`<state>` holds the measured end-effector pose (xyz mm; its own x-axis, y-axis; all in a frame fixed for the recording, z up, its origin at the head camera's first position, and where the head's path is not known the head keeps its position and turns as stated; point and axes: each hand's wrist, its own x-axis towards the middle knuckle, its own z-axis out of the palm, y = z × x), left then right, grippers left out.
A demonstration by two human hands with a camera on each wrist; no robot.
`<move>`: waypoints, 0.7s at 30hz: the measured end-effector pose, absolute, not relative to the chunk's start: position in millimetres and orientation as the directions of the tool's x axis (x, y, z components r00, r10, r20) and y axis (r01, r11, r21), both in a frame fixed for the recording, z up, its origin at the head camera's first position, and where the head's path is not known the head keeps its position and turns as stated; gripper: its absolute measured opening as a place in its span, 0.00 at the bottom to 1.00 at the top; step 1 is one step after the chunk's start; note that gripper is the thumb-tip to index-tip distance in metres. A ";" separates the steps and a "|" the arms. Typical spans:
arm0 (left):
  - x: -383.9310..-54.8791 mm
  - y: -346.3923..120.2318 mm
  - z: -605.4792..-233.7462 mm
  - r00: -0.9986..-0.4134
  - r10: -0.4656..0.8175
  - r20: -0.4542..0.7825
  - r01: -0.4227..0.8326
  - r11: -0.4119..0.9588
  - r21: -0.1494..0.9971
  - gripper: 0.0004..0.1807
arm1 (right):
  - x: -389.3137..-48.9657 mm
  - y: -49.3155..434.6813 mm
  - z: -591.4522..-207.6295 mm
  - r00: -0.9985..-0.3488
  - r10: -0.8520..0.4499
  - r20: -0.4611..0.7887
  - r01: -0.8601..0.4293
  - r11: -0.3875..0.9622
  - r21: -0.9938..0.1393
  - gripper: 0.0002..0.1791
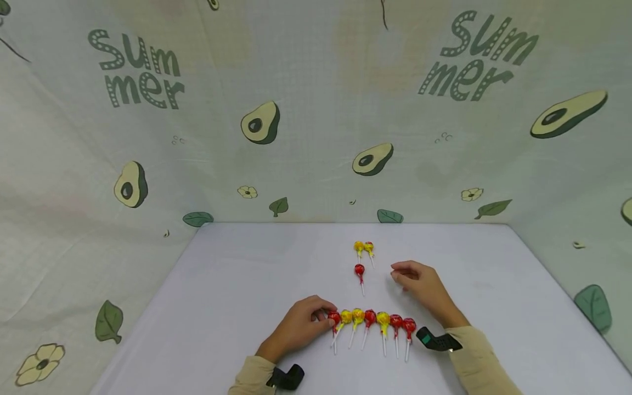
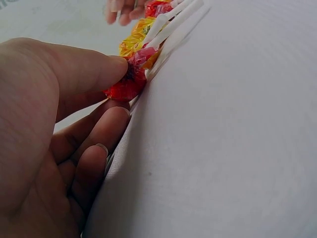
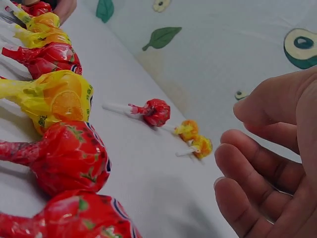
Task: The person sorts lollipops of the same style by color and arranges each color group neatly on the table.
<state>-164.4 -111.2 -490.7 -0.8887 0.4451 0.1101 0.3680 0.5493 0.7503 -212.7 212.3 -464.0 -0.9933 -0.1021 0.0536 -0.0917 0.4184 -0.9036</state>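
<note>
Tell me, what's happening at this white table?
A person is handling wrapped lollipops with bare hands. Seven lollipops, red and yellow, lie side by side in a row on the white table. The left hand pinches the red lollipop at the row's left end. The right hand holds nothing, beside three more lollipops lying farther back.

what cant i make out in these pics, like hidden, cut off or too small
Head view: print on the wrappers in the row, too small to read.
Head view: right sleeve, cut off by the bottom edge.
Left wrist view: part of the red lollipop, hidden by the left grip.
Left wrist view: most of the right grip, cut off by the top edge.
Right wrist view: nearest lollipop, cut off by the bottom edge.
</note>
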 end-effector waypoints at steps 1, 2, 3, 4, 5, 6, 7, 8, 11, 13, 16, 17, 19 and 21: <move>-164.6 -111.2 -491.0 -0.889 0.445 0.110 0.368 0.549 0.750 0.11 | -210.5 213.0 -463.8 -0.993 -0.103 0.057 -0.095 0.418 -0.903 0.23; -164.7 -111.1 -491.2 -0.887 0.447 0.115 0.373 0.549 0.748 0.11 | -208.2 213.7 -463.9 -0.993 -0.102 0.058 -0.096 0.420 -0.902 0.23; -164.7 -111.0 -490.9 -0.886 0.448 0.117 0.376 0.547 0.748 0.11 | -205.8 214.6 -464.1 -0.993 -0.100 0.059 -0.096 0.421 -0.902 0.23; -164.7 -110.8 -490.7 -0.885 0.450 0.122 0.380 0.544 0.748 0.11 | -203.3 215.7 -464.5 -0.993 -0.100 0.059 -0.096 0.423 -0.901 0.23; -164.6 -110.5 -490.2 -0.884 0.451 0.125 0.383 0.544 0.746 0.11 | -200.8 216.9 -465.1 -0.993 -0.100 0.059 -0.096 0.423 -0.901 0.23; -164.1 -110.9 -489.9 -0.884 0.451 0.127 0.384 0.543 0.747 0.11 | -198.4 217.3 -466.0 -0.993 -0.098 0.062 -0.098 0.427 -0.899 0.22; -163.9 -111.1 -489.4 -0.884 0.450 0.129 0.384 0.542 0.747 0.11 | -196.2 217.8 -467.3 -0.993 -0.097 0.061 -0.097 0.435 -0.895 0.22; -163.7 -111.4 -489.1 -0.884 0.449 0.129 0.384 0.540 0.749 0.11 | -194.1 218.5 -468.8 -0.994 -0.094 0.057 -0.093 0.445 -0.890 0.21; -163.4 -111.8 -488.5 -0.887 0.446 0.121 0.375 0.542 0.752 0.11 | -188.0 220.6 -472.8 -0.994 -0.101 0.043 -0.087 0.486 -0.869 0.20; -163.2 -112.2 -488.5 -0.888 0.446 0.115 0.372 0.546 0.751 0.11 | -184.7 221.9 -474.9 -0.995 -0.099 0.026 -0.074 0.523 -0.849 0.19; -163.4 -112.3 -488.3 -0.886 0.450 0.111 0.373 0.550 0.747 0.12 | -179.4 223.5 -476.5 -0.996 -0.095 0.003 -0.056 0.565 -0.823 0.18; -163.5 -112.2 -488.0 -0.885 0.452 0.110 0.375 0.552 0.745 0.12 | -177.3 223.8 -476.5 -0.996 -0.092 -0.003 -0.051 0.576 -0.816 0.18; -163.8 -112.1 -487.4 -0.883 0.456 0.114 0.381 0.552 0.741 0.12 | -173.0 223.7 -475.4 -0.996 -0.085 -0.011 -0.042 0.596 -0.802 0.18; -163.7 -112.5 -487.2 -0.881 0.458 0.120 0.387 0.551 0.739 0.12 | -168.4 223.0 -474.4 -0.997 -0.079 -0.021 -0.031 0.605 -0.796 0.18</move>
<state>-163.7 -112.5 -487.2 -0.8806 0.4584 0.1198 0.3873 0.5508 0.7393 -168.4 223.0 -474.4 -0.9967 -0.0786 -0.0208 -0.0311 0.6050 -0.7956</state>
